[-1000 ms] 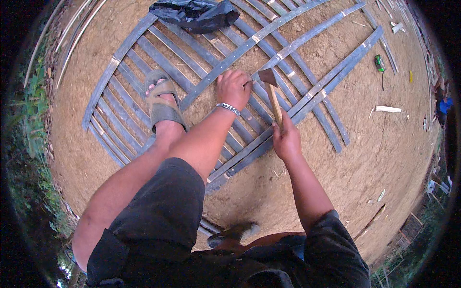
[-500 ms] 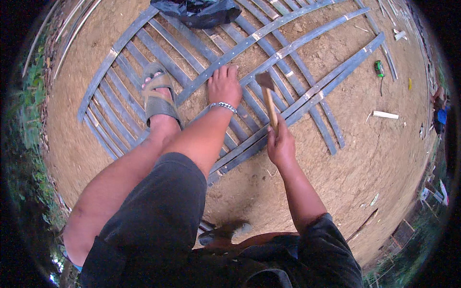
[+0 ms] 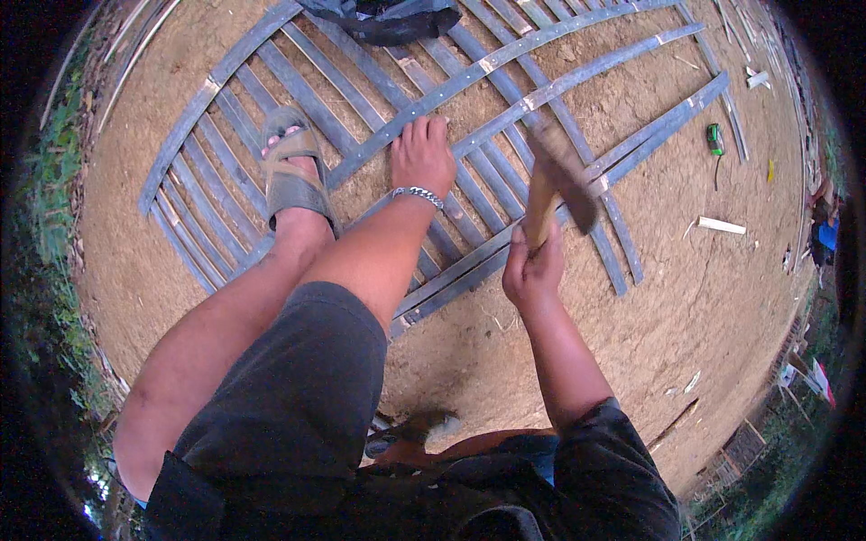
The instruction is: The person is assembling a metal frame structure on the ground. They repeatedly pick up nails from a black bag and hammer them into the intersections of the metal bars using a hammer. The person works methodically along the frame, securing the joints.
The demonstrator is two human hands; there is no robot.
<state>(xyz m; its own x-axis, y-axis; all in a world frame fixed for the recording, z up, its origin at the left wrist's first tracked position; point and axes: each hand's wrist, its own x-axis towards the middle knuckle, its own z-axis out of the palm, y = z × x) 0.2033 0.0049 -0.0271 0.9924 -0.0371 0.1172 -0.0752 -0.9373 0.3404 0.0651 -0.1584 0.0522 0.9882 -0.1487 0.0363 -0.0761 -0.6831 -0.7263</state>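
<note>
A lattice of grey split-bamboo slats [image 3: 225, 99] lies on bare earth. My left hand [image 3: 420, 155], with a metal bracelet at the wrist, presses flat on the slats near the lattice's middle. My right hand [image 3: 532, 267] grips the wooden handle of a hammer [image 3: 552, 185], raised above the slats, its dark head blurred. My left foot in a grey sandal [image 3: 290, 176] stands on the lattice to the left of my left hand.
A dark plastic bag [image 3: 383, 20] lies on the lattice's far edge. A green object [image 3: 714, 138] and a pale short stick [image 3: 720, 224] lie on the ground at right. Another person [image 3: 823, 225] crouches at the far right edge. My other foot [image 3: 415, 429] is beneath me.
The hammer has swung up from the slats to a raised position, and my right hand lifted with it. My left hand stays pressed on the lattice.
</note>
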